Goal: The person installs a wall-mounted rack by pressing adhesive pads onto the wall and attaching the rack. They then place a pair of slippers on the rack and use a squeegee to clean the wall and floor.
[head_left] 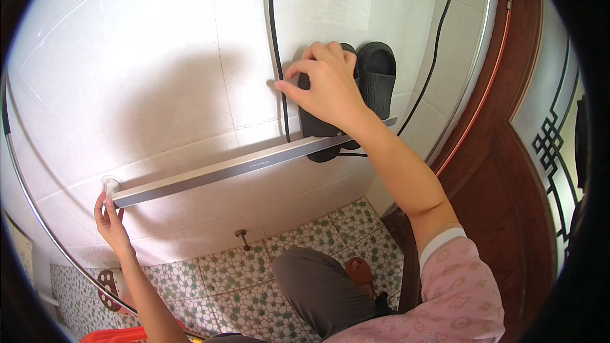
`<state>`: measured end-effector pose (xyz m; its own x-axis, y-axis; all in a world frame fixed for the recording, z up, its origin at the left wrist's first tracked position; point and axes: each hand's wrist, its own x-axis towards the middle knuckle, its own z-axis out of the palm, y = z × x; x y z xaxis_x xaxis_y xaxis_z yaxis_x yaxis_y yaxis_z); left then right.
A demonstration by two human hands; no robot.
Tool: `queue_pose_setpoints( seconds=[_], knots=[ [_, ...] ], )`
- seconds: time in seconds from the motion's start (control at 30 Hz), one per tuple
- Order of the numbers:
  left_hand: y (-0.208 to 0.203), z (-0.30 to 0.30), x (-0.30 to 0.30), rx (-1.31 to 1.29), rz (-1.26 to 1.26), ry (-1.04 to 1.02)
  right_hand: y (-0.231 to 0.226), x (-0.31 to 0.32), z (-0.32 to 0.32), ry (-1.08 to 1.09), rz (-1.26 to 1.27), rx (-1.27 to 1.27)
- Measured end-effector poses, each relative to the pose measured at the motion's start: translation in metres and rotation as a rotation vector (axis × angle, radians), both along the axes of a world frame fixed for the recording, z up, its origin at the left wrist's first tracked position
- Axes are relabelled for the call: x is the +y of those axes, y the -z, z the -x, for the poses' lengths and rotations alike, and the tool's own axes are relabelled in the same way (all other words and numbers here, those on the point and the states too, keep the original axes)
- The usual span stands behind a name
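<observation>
A long grey and silver wall rail (254,164) runs across the white tiles. At its left end, my left hand (114,227) grips the rail's tip, fingers and thumb around it beside a round white mount (110,184). A pair of black slippers stands upright behind the rail at its right end. The right slipper (377,89) shows almost whole, while my right hand (327,89) covers much of the left slipper (313,124). That hand hangs in front with bent fingers, thumb apart, and nothing visible in it. Close to the thumb runs a black cable (274,19) down the wall.
Another black cable (438,41) hangs at the right, near a reddish-brown door (489,203). A small metal fitting (241,239) sticks out low on the wall. A thin hose (38,206) curves along the left. Red plastic (121,335) lies at the bottom, above a pebble-patterned floor (235,279).
</observation>
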<state>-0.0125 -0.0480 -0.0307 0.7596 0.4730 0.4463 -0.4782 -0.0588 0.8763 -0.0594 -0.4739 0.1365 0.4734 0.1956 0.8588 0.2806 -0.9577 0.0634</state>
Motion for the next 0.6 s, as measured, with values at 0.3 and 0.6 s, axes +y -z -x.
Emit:
queue_pose_setpoints(
  seconds=[0.3, 0.6],
  knots=[
    [-0.003, 0.004, -0.003, 0.016, 0.015, -0.005, 0.017, -0.063, 0.047, 0.211, -0.106, 0.205],
    [-0.002, 0.005, -0.013, -0.068, -0.168, -0.076, 0.03, -0.056, 0.048, 0.285, 0.138, 0.194]
  ],
)
